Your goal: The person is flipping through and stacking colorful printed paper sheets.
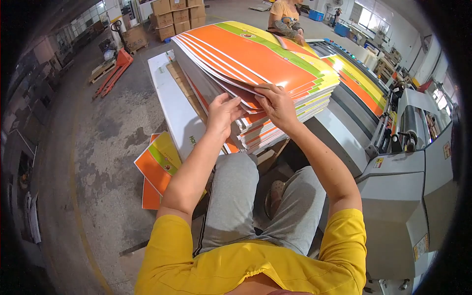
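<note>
A thick stack of large printed sheets (246,54), orange, green and yellow with white edges, lies in front of me. My right hand (278,104) grips the near edge of the top sheets, fingers bent over the edge, and that edge is raised and bowed. Close by on the left, my left hand (223,114) is half curled beside the lifted edge, its thumb and fingers apart. Whether its fingertips touch the sheets I cannot tell. Below the raised sheets, more of the stack shows as layered, uneven edges.
On the right stands a grey machine (393,189) with rollers; a printed sheet (361,86) lies on its bed. Loose printed sheets (158,160) lie on the floor at left. Farther off are an orange pallet jack (120,66), stacked cartons (169,19) and another person (285,17) beyond the stack.
</note>
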Demonstrator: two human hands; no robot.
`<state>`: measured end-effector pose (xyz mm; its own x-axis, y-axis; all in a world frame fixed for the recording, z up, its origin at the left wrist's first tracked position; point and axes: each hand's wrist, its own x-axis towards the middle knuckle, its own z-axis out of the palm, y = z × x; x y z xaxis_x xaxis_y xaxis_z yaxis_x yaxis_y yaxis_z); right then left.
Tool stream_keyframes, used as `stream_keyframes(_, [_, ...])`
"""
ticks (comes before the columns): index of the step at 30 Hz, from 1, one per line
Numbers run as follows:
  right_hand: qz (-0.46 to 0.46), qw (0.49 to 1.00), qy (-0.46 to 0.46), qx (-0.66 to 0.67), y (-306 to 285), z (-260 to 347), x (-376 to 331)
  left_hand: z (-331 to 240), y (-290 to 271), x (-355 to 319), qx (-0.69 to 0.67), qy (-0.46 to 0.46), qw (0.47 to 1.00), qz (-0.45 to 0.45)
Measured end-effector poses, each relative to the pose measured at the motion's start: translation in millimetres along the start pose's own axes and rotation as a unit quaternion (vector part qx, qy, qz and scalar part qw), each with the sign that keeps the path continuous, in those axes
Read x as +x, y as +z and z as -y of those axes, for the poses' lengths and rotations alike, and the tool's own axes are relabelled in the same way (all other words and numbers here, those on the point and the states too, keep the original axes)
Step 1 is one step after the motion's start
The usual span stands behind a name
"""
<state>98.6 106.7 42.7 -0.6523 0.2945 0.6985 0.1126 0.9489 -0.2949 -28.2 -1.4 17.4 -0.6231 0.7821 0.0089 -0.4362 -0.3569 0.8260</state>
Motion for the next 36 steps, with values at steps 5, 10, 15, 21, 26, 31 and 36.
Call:
stream_keyframes(5, [-0.029, 1.000, -0.005, 0.000, 10, -4, 4, 13, -6, 2, 0.066, 0.055, 0.994, -0.072])
stream_keyframes(10, [-0.056, 0.924, 0.223, 0.306, 7, -18, 32, 17, -3, -7, 0.055, 0.023, 0.997, 0.047])
stream_keyframes(15, [-0.077, 0.966, 0.218, 0.113, -7, 8, 41, 18, -14, -4, 0.103, 0.037, 0.994, 0.026])
stream_keyframes(21, [0.033, 0.999, 0.008, 0.033, 6, 4, -1, 19, -9, -5, 0.122, 0.039, 0.990, 0.054])
stream_keyframes(26, [0.080, 0.997, -0.005, -0.005, 12, 0, -2, 28, -12, -1, 0.164, 0.071, 0.983, 0.038])
stream_keyframes(31, [0.049, 0.997, -0.049, -0.035, 16, -10, -5, 31, -7, -4, 0.172, 0.094, 0.980, 0.038])
stream_keyframes(36, [0.030, 0.997, -0.068, -0.009, 0, 9, -27, 34, -11, -6, 0.182, 0.103, 0.978, 0.025])
